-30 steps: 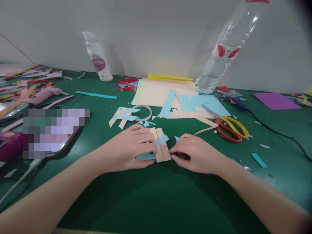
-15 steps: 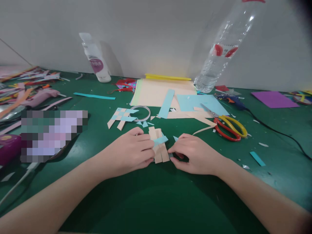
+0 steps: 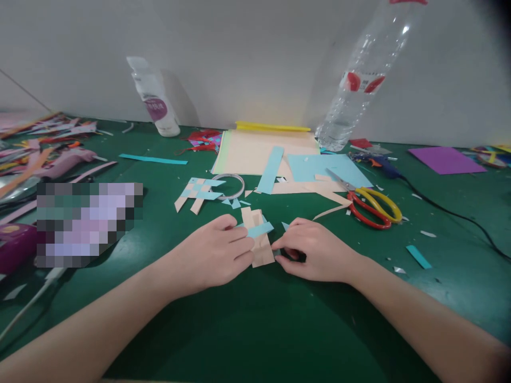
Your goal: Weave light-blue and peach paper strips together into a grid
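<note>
A small woven piece of beige and blue paper strips (image 3: 262,250) lies on the green table between my hands. My left hand (image 3: 219,247) is curled over its left side, fingers closed on that edge. At the right edge, my right hand (image 3: 311,249) has thumb and forefinger pinched at a small greyish-blue strip end, most of it hidden. A finished-looking woven piece (image 3: 196,190) with blue and beige strips lies beyond my left hand, overlapping a roll of tape (image 3: 242,186). Small blue scraps (image 3: 235,203) lie near the roll.
Scissors (image 3: 375,208) with red and yellow handles rest on beige and blue paper (image 3: 327,167) at the right. A clear bottle (image 3: 355,90) and a white bottle (image 3: 155,101) lean at the wall. A phone-like object (image 3: 90,223) and cable are left; another cable runs right.
The gap between the beige strips has narrowed at the lower end. Both hands stay almost in place, and the whole view has shifted slightly.
</note>
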`<state>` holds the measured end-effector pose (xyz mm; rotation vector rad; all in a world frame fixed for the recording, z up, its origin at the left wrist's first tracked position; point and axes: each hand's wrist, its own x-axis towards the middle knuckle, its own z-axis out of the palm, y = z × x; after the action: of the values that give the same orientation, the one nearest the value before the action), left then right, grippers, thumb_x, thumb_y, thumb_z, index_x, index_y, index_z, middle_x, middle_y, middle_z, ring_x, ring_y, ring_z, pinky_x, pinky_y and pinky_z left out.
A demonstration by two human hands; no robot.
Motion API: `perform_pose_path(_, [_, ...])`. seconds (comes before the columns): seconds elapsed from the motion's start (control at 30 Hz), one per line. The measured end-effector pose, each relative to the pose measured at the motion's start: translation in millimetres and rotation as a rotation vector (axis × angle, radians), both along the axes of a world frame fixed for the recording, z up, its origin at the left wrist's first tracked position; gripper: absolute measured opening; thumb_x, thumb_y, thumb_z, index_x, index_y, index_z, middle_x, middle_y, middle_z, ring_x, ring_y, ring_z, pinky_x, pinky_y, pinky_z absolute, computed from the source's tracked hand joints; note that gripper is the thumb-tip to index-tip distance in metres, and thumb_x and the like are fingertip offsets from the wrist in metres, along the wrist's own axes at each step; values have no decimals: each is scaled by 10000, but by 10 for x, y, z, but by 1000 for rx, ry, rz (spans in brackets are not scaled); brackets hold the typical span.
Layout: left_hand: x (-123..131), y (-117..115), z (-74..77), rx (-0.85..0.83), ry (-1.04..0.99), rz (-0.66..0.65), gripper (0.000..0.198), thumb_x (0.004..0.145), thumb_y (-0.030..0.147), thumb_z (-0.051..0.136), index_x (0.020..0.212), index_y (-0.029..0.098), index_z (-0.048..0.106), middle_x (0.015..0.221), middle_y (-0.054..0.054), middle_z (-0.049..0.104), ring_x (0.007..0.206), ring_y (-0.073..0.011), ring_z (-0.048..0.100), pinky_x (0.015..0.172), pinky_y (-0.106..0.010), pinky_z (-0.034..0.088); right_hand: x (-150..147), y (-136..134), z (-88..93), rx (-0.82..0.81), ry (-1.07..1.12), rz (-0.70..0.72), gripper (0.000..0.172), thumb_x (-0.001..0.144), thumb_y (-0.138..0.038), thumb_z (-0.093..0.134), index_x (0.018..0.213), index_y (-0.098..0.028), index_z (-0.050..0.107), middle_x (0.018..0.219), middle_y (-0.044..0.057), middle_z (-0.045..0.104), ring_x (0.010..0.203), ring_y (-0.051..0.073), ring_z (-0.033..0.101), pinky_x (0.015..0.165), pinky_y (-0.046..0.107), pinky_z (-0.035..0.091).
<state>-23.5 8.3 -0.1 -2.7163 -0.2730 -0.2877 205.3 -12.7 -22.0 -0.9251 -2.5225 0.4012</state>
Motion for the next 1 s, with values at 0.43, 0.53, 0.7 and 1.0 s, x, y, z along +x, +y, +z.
perform_pose_path(0.43, [34, 44, -34, -120, -87, 50, 241, 856, 100, 426, 632, 166, 490, 607, 26, 489, 588, -122, 395, 667, -314, 317, 36, 30, -24, -12, -9, 9, 156, 817, -238, 552, 914, -185, 663, 571, -49, 556, 550, 101, 483, 691, 286, 381])
perform_pose_path(0.53, [33, 53, -56, -157, -77, 72, 258, 869, 119, 405, 625, 162, 480, 602, 30, 484, 579, -117, 397, 667, -317, 312, 36, 33, -30, 4, -6, 8, 156, 817, -237, 557, 921, -187, 662, 581, -46, 568, 566, 107, 496, 680, 283, 382])
perform_pose_path(0.7, [38, 62, -87, -158, -94, 74, 258, 867, 127, 400, 623, 166, 473, 597, 28, 477, 573, -119, 391, 670, -318, 307, 36, 33, -37, 28, 21, -3, 166, 819, -233, 557, 930, -175, 666, 595, -31, 594, 580, 114, 516, 679, 281, 396])
perform_pose_path(1.0, [52, 58, -81, -308, -162, 103, 201, 832, 107, 430, 650, 176, 480, 586, 46, 499, 559, -109, 413, 676, -284, 326, 49, 42, -66, 201, 8, 26, 162, 853, -203, 514, 862, -172, 672, 667, -1, 662, 623, 127, 562, 655, 280, 418])
